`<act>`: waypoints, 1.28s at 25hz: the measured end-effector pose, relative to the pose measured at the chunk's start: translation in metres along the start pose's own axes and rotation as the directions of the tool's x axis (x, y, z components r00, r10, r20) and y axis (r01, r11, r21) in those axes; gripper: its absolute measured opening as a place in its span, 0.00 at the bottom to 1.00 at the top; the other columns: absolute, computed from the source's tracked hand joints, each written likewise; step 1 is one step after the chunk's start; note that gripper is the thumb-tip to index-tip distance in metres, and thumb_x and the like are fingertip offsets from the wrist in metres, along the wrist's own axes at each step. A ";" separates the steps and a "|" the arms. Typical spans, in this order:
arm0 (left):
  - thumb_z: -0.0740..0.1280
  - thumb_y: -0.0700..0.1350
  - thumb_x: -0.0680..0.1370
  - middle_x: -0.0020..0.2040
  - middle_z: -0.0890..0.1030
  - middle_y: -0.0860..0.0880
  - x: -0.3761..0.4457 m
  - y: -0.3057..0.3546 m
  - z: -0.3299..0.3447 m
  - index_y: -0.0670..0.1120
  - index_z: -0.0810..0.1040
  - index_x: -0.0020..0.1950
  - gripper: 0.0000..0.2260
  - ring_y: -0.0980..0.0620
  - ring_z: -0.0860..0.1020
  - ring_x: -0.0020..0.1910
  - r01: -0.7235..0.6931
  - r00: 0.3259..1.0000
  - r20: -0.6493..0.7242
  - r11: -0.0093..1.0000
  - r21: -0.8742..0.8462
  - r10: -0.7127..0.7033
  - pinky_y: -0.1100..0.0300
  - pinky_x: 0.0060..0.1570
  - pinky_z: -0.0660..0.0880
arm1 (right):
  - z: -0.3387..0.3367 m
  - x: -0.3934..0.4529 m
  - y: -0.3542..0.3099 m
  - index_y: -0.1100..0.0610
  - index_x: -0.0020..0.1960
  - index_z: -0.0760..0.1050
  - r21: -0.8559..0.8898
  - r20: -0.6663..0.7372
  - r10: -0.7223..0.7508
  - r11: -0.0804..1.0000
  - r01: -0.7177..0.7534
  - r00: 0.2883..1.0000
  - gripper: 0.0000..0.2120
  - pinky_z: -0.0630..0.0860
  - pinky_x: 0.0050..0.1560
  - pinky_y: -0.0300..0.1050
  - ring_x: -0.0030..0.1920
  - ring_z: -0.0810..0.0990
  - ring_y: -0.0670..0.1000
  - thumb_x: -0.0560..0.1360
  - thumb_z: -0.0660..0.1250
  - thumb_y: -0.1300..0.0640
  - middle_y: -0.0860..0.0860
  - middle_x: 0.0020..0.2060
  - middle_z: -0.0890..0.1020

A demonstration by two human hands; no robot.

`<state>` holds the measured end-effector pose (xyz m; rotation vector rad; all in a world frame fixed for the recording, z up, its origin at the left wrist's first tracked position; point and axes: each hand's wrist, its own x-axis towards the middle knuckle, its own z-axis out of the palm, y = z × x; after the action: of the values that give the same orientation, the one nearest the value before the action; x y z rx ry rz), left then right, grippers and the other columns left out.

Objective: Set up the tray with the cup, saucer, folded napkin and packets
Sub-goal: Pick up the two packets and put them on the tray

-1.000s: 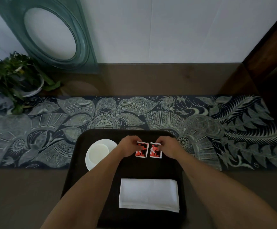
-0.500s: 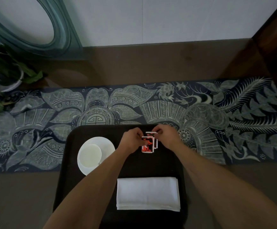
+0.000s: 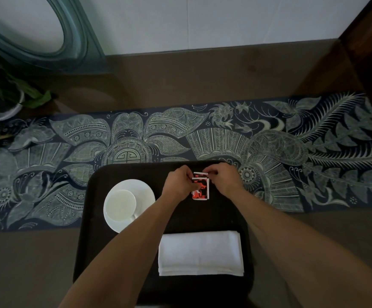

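Note:
A black tray [image 3: 96,183] lies on a patterned runner. At its left a white cup [image 3: 120,205] stands on a white saucer [image 3: 144,190]. A folded white napkin [image 3: 200,252] lies at the tray's near side. Two red and white packets [image 3: 201,188] overlap at the tray's far middle, one stacked partly over the other. My left hand [image 3: 178,183] pinches their left edge. My right hand [image 3: 222,178] holds the upper right corner of the back packet.
The blue and white runner [image 3: 280,152] crosses a brown tabletop. A potted plant [image 3: 5,94] stands at far left, beside a teal oval frame [image 3: 76,41] leaning on the wall. Dark wooden furniture [image 3: 371,41] rises at the right.
The two packets lay side by side a second ago; both hands have slid them together, and they now overlap in one stack. The view has tilted downward.

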<state>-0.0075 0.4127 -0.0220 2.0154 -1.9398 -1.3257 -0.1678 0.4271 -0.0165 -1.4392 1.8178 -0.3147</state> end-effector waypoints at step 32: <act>0.67 0.57 0.76 0.68 0.72 0.48 -0.166 -0.048 -0.014 0.52 0.69 0.72 0.26 0.47 0.73 0.65 -0.089 0.995 0.088 0.869 0.487 0.053 0.50 0.63 0.72 | 0.003 -0.152 -0.008 0.48 0.70 0.69 -0.586 0.264 -0.054 0.784 0.204 0.963 0.21 0.68 0.63 0.57 0.65 0.70 0.58 0.79 0.58 0.45 0.55 0.64 0.73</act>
<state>0.0638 0.5545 0.0475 2.0750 -2.5704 -0.9653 -0.1516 0.5632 0.0497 -1.9504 1.6950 0.4147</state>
